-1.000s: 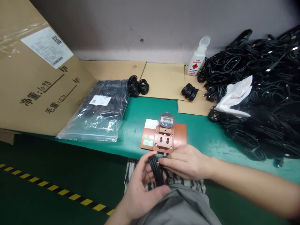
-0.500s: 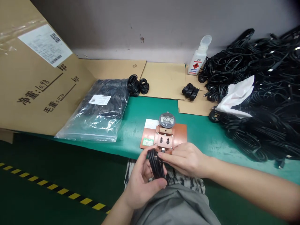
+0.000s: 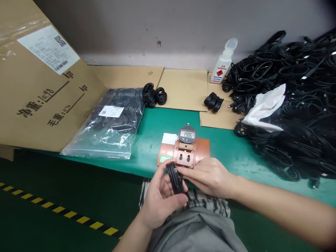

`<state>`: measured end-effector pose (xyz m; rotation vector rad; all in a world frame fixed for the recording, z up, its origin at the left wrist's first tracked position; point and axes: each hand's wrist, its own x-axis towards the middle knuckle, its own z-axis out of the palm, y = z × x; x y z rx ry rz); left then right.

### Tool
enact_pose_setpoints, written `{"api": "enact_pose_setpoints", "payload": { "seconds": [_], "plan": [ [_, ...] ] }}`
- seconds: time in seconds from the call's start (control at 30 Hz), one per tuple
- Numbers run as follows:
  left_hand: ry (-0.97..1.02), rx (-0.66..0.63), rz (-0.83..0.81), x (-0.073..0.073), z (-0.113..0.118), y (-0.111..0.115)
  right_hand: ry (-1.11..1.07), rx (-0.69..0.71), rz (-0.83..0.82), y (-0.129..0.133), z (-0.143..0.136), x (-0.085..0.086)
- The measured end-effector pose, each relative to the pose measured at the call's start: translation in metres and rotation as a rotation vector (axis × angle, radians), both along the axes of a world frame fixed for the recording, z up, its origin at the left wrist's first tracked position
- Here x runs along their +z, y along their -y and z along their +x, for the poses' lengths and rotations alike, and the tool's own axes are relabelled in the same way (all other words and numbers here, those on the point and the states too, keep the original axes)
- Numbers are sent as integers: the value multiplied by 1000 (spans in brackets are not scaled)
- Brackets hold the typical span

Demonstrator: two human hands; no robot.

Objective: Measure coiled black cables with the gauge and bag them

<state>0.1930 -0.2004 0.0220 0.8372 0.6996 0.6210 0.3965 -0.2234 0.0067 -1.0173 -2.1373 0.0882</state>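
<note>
My left hand [image 3: 161,197] is wrapped round a coiled black cable [image 3: 175,178] just in front of a copper-coloured fixture [image 3: 185,158]. My right hand [image 3: 210,176] pinches the cable's connector end at the fixture's front edge; the fingers mostly cover the plug, which appears to be in the fixture. Mounted at the back of the fixture, a round digital gauge [image 3: 187,134] reads about 1.986, though the decimal point is hard to make out.
A clear bag of cables [image 3: 112,122] lies left, beside a large cardboard box [image 3: 39,87]. Small cable coils [image 3: 149,95] rest on cardboard sheets [image 3: 183,87]. A white bottle [image 3: 222,66], white cloth [image 3: 265,108] and a big cable pile [image 3: 296,77] occupy the right.
The gauge display has gone from 0.000 to about 1.986. My right hand has moved slightly forward to the fixture, and the connector that showed there is now mostly out of sight.
</note>
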Motion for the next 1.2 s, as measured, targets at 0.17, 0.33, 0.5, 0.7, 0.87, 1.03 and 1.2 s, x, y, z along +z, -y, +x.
{"api": "enact_pose_setpoints", "payload": {
  "seconds": [0.17, 0.33, 0.5, 0.7, 0.87, 1.03, 1.2],
  "plan": [
    [-9, 17, -24, 4, 2, 1, 7, 13, -23, 0, 1, -2],
    [18, 2, 5, -3, 0, 0, -21, -3, -43, 0, 0, -1],
    [57, -20, 31, -9, -1, -1, -57, -7, -29, -1, 0, 1],
    [52, -24, 13, -4, -1, 1, -56, -1, -43, 0, -1, 1],
    [-2, 8, -20, 3, 1, 1, -47, -5, -46, -1, -1, 1],
    [-6, 7, -20, 6, 2, 0, -43, -10, -49, -1, -1, 1],
    [60, -45, 18, -6, -6, 5, -26, 54, 7, 0, 2, -3]
  ]
}}
